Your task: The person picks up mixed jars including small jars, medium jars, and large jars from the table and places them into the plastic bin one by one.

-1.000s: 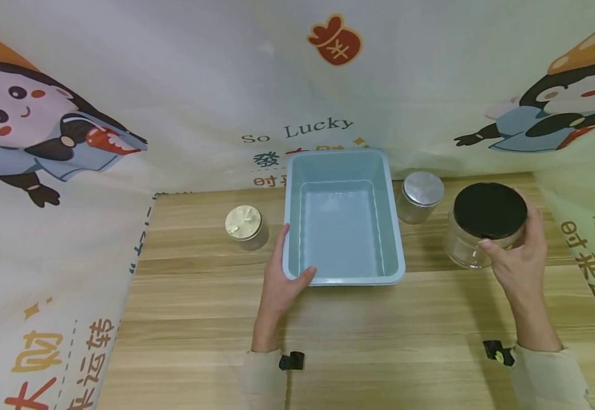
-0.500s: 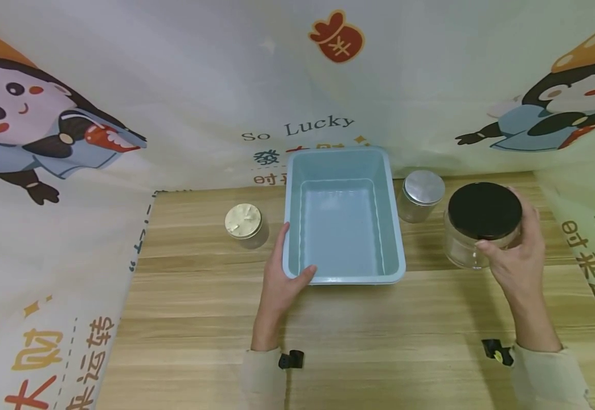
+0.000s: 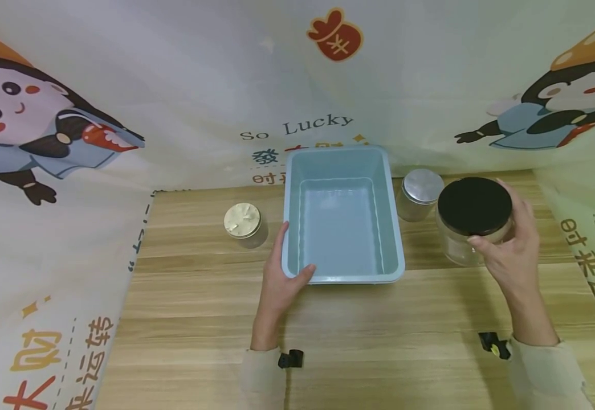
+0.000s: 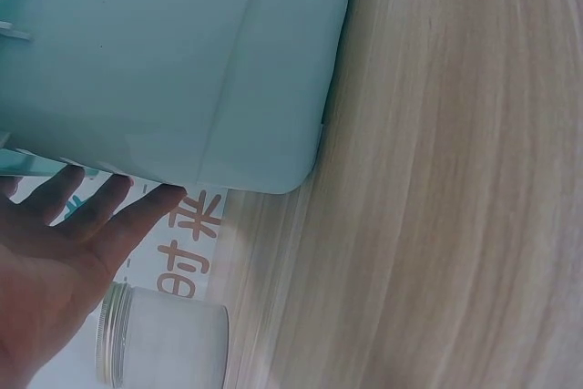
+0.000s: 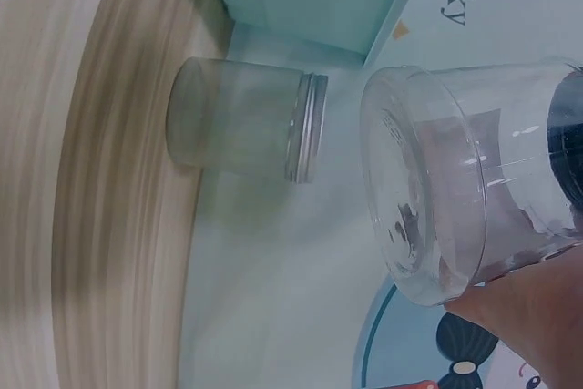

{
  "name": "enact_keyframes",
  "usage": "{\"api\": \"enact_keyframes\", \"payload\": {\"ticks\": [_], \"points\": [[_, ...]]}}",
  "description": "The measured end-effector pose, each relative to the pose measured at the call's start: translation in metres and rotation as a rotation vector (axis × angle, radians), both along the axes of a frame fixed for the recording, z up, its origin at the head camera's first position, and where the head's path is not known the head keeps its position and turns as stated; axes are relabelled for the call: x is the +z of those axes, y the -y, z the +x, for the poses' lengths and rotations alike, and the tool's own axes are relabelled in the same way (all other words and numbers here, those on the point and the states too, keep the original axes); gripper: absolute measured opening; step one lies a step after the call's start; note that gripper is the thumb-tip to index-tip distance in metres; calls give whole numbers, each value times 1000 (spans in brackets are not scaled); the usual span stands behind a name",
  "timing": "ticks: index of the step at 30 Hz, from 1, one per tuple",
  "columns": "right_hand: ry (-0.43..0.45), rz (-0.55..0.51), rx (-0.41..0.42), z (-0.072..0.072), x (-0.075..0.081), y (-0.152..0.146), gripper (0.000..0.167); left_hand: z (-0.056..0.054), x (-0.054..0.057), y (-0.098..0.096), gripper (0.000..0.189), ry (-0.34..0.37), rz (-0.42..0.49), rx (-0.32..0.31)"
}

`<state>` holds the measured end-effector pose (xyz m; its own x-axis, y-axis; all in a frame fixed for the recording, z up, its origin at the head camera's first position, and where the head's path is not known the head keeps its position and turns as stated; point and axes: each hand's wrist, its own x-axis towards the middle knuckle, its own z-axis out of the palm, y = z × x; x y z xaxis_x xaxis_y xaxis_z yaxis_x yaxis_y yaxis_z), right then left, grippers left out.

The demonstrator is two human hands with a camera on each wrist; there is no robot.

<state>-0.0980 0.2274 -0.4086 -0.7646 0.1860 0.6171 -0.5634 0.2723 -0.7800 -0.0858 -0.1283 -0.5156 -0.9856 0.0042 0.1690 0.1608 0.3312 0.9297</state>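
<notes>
Behind everything: printed cloth (image 3: 277, 68). Below: desk (image 3: 349, 347). Mid-desk, mouth up: blue bin (image 3: 338, 233), nothing inside. Pinched at near-left corner by left hand (image 3: 280, 278), thumb over rim, fingers along outer wall, presumably against sliding. Right of bin, held clear of desk: black-lidded clear jar (image 3: 469, 222), upper part gripped by right hand (image 3: 516, 256), thumb near side, fingers wrapped round right, likely for secure hold on broad body. Just right of bin, upright: silver-lidded jar (image 3: 419, 195). Left of bin, also upright: cream-lidded jar (image 3: 246, 225), apparently out of both grips' way.
</notes>
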Motion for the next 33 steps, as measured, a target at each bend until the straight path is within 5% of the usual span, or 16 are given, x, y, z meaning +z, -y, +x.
{"api": "enact_keyframes", "payload": {"ticks": [15, 23, 33], "points": [[13, -3, 13, -3, 8, 3, 104, 0, 2, 0, 95, 14, -22, 4], [23, -38, 94, -5, 11, 6, 103, 1, 1, 0, 93, 9, -6, 3], [54, 60, 99, -4, 20, 14, 103, 0, 2, 0, 96, 13, -1, -5]]}}
